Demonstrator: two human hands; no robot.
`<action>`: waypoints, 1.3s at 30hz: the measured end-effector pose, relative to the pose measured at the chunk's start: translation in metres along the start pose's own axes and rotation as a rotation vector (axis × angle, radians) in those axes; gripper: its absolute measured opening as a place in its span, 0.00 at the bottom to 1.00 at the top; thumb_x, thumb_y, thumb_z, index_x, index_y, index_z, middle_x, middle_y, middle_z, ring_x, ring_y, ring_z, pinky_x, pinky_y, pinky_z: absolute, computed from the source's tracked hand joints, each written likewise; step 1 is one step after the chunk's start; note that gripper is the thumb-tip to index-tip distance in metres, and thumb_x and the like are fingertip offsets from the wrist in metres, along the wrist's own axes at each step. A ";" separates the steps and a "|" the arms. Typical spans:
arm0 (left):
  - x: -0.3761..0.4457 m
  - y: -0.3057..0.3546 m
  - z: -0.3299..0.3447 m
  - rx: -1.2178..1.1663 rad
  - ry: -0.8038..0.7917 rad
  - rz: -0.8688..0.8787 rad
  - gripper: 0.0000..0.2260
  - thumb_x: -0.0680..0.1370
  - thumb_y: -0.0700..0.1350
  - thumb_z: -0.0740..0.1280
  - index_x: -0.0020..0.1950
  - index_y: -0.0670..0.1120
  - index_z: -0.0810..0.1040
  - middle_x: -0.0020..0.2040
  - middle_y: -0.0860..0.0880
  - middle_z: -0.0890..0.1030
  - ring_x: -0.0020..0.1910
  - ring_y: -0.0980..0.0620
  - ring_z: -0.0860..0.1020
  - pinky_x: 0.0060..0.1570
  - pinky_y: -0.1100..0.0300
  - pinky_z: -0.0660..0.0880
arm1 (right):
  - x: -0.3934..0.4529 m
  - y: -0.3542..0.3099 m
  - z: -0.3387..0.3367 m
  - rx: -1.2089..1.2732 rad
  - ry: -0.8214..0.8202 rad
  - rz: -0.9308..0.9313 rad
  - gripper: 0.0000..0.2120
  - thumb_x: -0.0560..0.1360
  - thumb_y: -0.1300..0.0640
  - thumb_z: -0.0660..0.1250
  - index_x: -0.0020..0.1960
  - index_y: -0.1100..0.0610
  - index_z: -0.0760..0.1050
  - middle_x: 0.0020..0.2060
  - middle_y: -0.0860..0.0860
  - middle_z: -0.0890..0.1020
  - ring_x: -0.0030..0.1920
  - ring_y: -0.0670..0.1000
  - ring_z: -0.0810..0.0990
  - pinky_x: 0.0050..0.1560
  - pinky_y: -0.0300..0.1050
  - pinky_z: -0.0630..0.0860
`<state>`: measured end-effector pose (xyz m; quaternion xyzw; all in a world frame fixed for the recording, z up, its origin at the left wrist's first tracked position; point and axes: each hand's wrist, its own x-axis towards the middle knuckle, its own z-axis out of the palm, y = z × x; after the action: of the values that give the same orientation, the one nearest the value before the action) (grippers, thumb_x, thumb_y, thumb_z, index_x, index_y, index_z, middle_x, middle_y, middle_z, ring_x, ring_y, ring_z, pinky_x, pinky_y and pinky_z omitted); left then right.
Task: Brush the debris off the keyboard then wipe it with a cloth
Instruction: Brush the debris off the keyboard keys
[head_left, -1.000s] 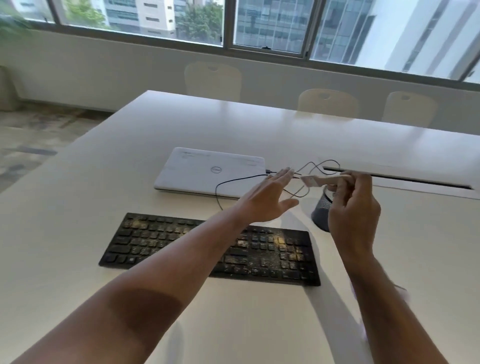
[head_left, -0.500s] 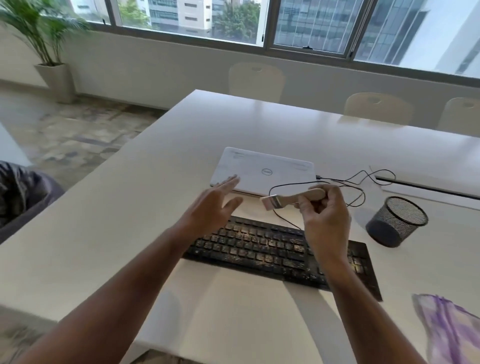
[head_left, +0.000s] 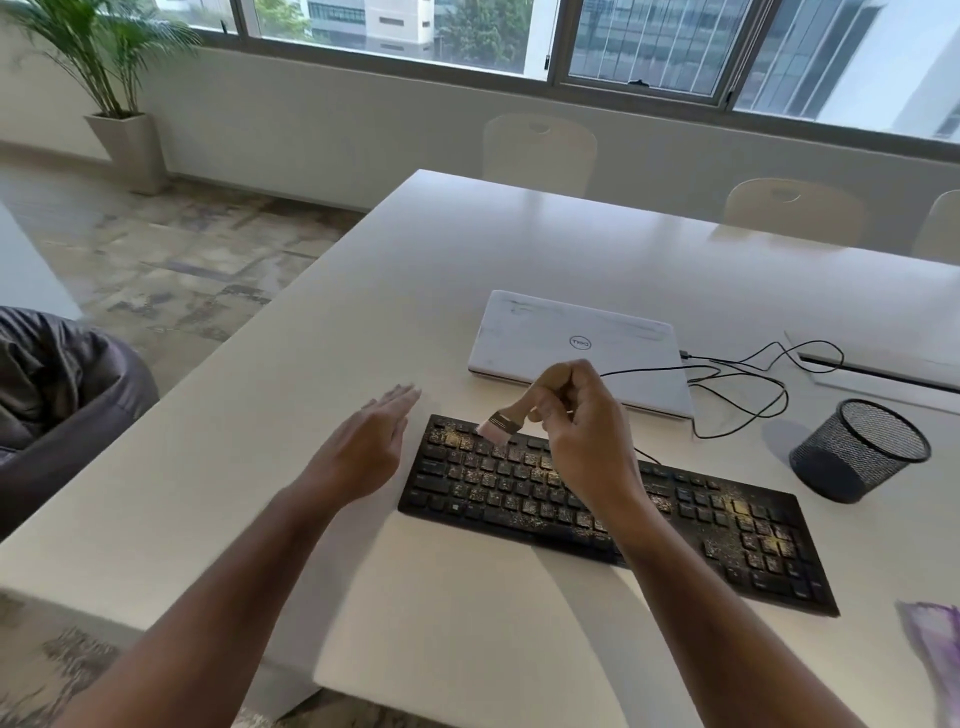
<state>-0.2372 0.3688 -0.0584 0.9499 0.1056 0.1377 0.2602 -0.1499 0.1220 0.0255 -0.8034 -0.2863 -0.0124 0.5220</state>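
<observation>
Keyboard under right hand, grip curled round brush; left hand fingers straight, beside kbd.

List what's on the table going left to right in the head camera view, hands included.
left hand → brush → right hand → black mesh bin → purple cloth. The keyboard and laptop span the middle, so they are left out.
</observation>
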 end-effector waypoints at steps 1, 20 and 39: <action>-0.004 -0.003 0.003 0.005 -0.004 -0.005 0.23 0.85 0.37 0.56 0.80 0.43 0.62 0.80 0.46 0.63 0.79 0.55 0.59 0.76 0.64 0.51 | 0.004 -0.001 0.004 -0.006 -0.021 -0.006 0.09 0.83 0.64 0.66 0.52 0.50 0.73 0.42 0.40 0.88 0.44 0.43 0.85 0.45 0.42 0.81; -0.012 -0.016 0.017 0.060 0.069 0.080 0.23 0.82 0.40 0.56 0.78 0.44 0.68 0.79 0.48 0.65 0.80 0.55 0.58 0.79 0.59 0.52 | 0.063 -0.028 0.075 -0.342 -0.230 -0.134 0.06 0.81 0.59 0.70 0.57 0.55 0.75 0.46 0.51 0.86 0.41 0.51 0.83 0.38 0.42 0.79; -0.010 -0.019 0.021 0.045 0.115 0.060 0.24 0.83 0.38 0.54 0.81 0.43 0.62 0.80 0.47 0.63 0.81 0.56 0.55 0.78 0.63 0.47 | 0.063 -0.031 0.080 -0.073 0.014 0.019 0.07 0.80 0.63 0.65 0.53 0.52 0.72 0.41 0.48 0.86 0.34 0.43 0.82 0.33 0.37 0.76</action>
<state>-0.2429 0.3722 -0.0873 0.9487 0.0950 0.1974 0.2279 -0.1341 0.2268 0.0355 -0.8245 -0.2744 -0.0235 0.4943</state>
